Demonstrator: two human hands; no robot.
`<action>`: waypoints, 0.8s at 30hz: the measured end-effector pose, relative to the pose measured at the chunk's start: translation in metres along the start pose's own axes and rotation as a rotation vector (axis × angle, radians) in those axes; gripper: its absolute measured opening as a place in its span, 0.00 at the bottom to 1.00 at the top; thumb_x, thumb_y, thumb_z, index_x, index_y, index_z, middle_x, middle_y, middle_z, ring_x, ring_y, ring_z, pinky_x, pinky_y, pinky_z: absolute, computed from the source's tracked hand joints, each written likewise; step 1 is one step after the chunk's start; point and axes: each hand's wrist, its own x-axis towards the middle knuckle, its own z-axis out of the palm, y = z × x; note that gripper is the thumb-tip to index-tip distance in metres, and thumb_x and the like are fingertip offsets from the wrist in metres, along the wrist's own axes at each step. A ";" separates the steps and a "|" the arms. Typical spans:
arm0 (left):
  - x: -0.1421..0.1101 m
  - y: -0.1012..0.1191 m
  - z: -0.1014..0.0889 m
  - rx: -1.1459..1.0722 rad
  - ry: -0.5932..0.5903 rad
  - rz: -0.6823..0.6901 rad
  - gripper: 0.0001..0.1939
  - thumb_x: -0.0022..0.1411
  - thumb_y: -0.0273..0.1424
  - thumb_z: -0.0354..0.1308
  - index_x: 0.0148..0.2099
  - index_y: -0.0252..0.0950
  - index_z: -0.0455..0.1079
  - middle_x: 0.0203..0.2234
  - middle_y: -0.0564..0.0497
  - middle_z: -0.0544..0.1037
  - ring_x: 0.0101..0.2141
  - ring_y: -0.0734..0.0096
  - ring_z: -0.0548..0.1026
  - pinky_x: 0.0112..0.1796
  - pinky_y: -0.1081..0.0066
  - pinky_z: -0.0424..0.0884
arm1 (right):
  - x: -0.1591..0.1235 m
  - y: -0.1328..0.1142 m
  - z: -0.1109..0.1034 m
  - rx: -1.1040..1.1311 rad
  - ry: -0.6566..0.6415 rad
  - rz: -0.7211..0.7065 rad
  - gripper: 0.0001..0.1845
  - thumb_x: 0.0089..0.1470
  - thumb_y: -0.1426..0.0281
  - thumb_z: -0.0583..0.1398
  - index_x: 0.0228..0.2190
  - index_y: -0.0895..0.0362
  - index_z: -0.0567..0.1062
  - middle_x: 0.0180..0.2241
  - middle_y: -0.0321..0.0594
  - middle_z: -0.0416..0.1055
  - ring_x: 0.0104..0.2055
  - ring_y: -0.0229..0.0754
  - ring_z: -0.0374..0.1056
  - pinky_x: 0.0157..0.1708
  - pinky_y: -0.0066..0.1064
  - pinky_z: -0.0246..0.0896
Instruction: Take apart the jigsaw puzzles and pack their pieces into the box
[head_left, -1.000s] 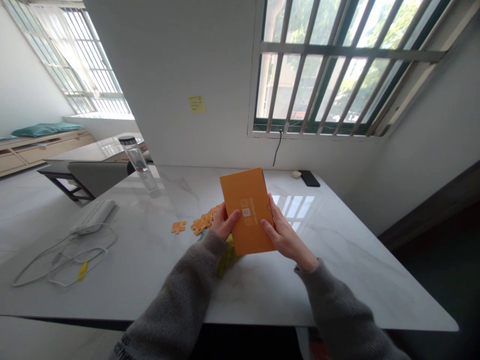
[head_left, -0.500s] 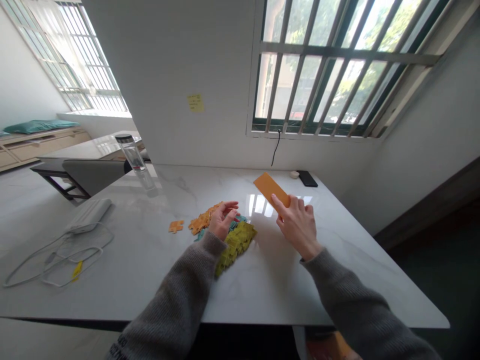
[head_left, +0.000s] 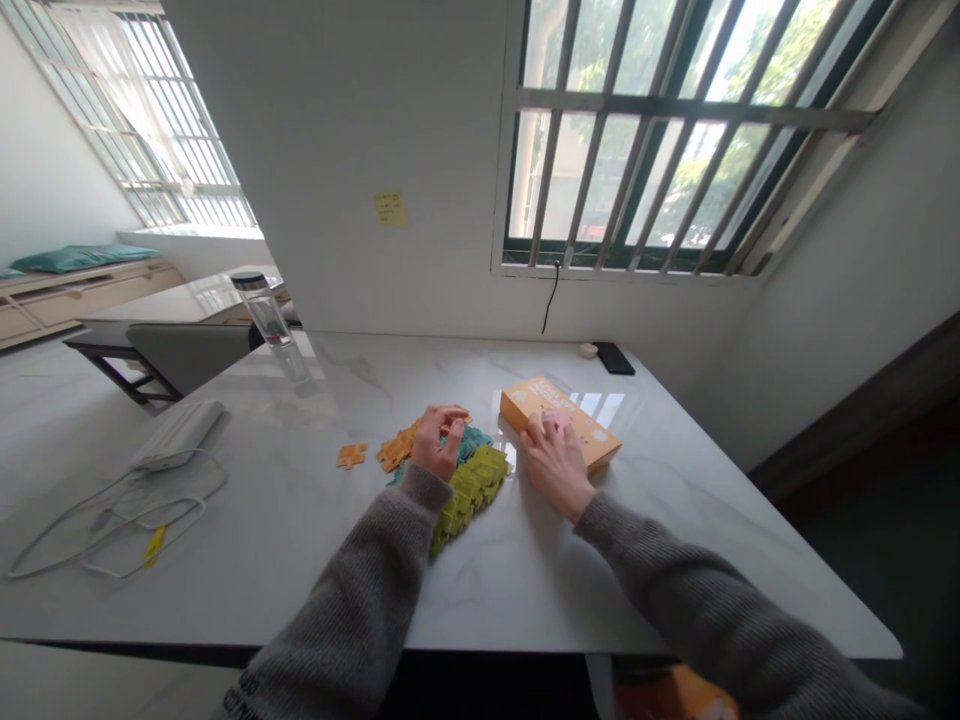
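An orange box [head_left: 583,422] lies flat on the white marble table [head_left: 300,520], right of centre. My right hand [head_left: 553,463] rests at its near edge, fingers bent and touching the box. My left hand [head_left: 437,441] hovers over a pile of puzzle pieces [head_left: 471,482] in yellow-green, teal and orange, its fingers curled down onto the pile. Whether it holds a piece is hidden. One orange piece [head_left: 352,455] lies apart to the left.
A clear water bottle [head_left: 268,318] stands at the back left. A white power adapter with looped cables [head_left: 150,470] lies at the left. A dark phone [head_left: 614,358] and a small white object sit by the wall under the barred window.
The orange box, held upright in both hands, was carried right by my right hand and laid flat on the table. My left hand dropped onto the puzzle pile.
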 end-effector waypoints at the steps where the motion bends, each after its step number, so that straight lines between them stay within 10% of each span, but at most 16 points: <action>1: 0.000 0.001 0.000 0.033 -0.013 0.018 0.11 0.66 0.35 0.52 0.40 0.36 0.74 0.40 0.47 0.72 0.35 0.70 0.73 0.33 0.71 0.71 | 0.000 0.000 0.001 -0.010 -0.006 -0.003 0.22 0.62 0.73 0.48 0.54 0.61 0.70 0.63 0.58 0.57 0.57 0.62 0.55 0.51 0.57 0.52; 7: -0.002 0.005 -0.002 0.131 -0.085 0.079 0.09 0.65 0.31 0.52 0.41 0.35 0.73 0.41 0.47 0.71 0.35 0.71 0.72 0.34 0.71 0.72 | 0.007 0.012 0.007 -0.056 -0.062 0.076 0.24 0.61 0.74 0.46 0.55 0.62 0.70 0.64 0.60 0.55 0.59 0.64 0.53 0.48 0.62 0.53; 16: -0.008 0.010 -0.002 0.138 -0.176 0.133 0.08 0.64 0.28 0.53 0.43 0.35 0.73 0.42 0.47 0.70 0.33 0.72 0.72 0.32 0.72 0.73 | 0.010 0.095 0.034 -0.076 -0.125 0.332 0.25 0.58 0.79 0.46 0.54 0.67 0.71 0.62 0.65 0.58 0.59 0.65 0.57 0.50 0.63 0.53; 21: -0.010 0.012 0.001 0.137 -0.189 0.151 0.08 0.64 0.29 0.53 0.41 0.35 0.73 0.40 0.46 0.70 0.35 0.70 0.72 0.31 0.72 0.72 | 0.003 0.080 0.056 0.104 0.025 0.044 0.31 0.55 0.81 0.48 0.61 0.70 0.62 0.67 0.58 0.52 0.70 0.53 0.42 0.67 0.48 0.40; 24: -0.010 0.011 0.001 0.132 -0.197 0.153 0.08 0.64 0.29 0.53 0.41 0.35 0.73 0.40 0.45 0.71 0.36 0.69 0.72 0.32 0.71 0.72 | 0.009 0.068 0.082 0.301 0.023 0.122 0.31 0.59 0.76 0.47 0.63 0.71 0.58 0.67 0.58 0.50 0.70 0.54 0.43 0.66 0.45 0.48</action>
